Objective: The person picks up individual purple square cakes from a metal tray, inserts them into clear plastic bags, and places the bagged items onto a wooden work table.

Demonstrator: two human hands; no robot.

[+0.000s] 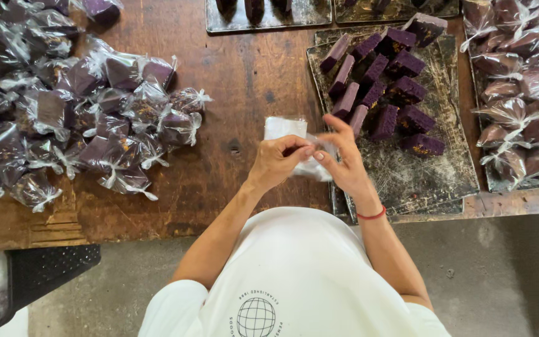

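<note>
My left hand [277, 161] and my right hand [343, 160] meet over the front edge of a wooden table [244, 75]. Both pinch a small clear plastic bag [294, 140] between fingertips; the bag looks empty. Just right of my hands lies a dark metal tray [432, 175] with several unwrapped purple cake blocks [400, 93] in rows. A red string bracelet [370, 216] circles my right wrist.
A heap of wrapped purple blocks in tied clear bags [76, 112] covers the table's left side. More wrapped pieces [519, 81] fill a tray at the far right. Two other dark trays [269, 15] sit at the back. A black perforated seat [45, 274] stands lower left on the concrete floor.
</note>
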